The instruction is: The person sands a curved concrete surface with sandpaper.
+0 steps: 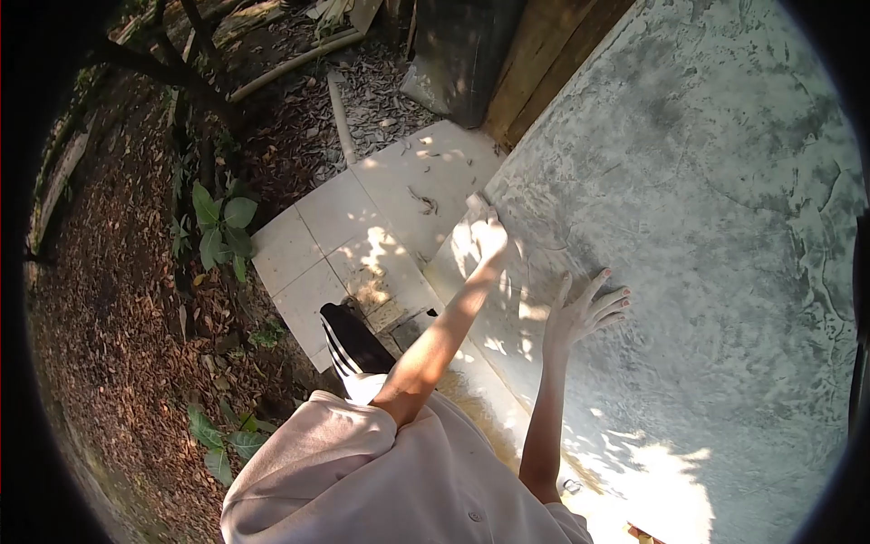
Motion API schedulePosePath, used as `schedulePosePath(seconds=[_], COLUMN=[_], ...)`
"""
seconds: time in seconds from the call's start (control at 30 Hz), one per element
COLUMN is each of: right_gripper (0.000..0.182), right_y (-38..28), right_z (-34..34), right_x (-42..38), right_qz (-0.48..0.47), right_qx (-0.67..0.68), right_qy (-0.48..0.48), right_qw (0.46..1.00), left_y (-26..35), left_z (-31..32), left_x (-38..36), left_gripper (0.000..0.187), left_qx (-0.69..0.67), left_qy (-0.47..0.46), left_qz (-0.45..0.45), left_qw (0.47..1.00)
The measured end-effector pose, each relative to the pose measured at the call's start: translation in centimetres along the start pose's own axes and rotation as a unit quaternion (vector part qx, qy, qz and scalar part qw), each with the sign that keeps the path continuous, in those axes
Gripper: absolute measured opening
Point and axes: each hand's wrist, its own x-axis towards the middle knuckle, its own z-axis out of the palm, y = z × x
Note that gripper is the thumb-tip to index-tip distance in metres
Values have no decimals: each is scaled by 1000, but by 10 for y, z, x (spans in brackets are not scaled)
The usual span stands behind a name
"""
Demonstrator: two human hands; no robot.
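My right hand (587,310) lies flat on a rough grey plastered wall (707,227), fingers spread and nothing in it. My left hand (489,236) reaches further along the same wall, near the edge where the wall meets the tiles. It is washed out by bright sun, so I cannot tell whether it holds anything; a small pale shape (475,201) shows just past its fingers. Both bare arms come out of my pale pink shirt (390,480).
White floor tiles (362,227) lie along the foot of the wall. My black leg with white stripes (349,346) is on them. Beyond are dry leaves (118,308), green plants (222,227), a pale pipe (341,118), wooden planks (544,63) and a dark bin (462,54).
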Motion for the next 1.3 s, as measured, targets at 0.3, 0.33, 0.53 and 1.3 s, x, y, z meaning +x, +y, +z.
schedulePosePath(seconds=[0.3, 0.33, 0.53, 1.3], right_gripper=[74, 75, 73, 75], right_y=[3, 3, 2, 7], right_z=[4, 5, 6, 16], right_x=[-3, -2, -3, -9], right_qz=[-6, -10, -12, -22], right_qx=[-5, -5, -24, -24], right_qy=[10, 13, 23, 24], right_qw=[1000, 1000, 999, 999], left_y=[-23, -36, -41, -50], left_z=[6, 13, 46, 45], left_x=[44, 57, 75, 29], left_gripper=[50, 49, 49, 34], left_qx=[-77, -98, -98, -110], left_qy=[-6, -2, 27, 4], left_qz=[-42, -48, -62, 0], left_qw=[996, 994, 993, 994])
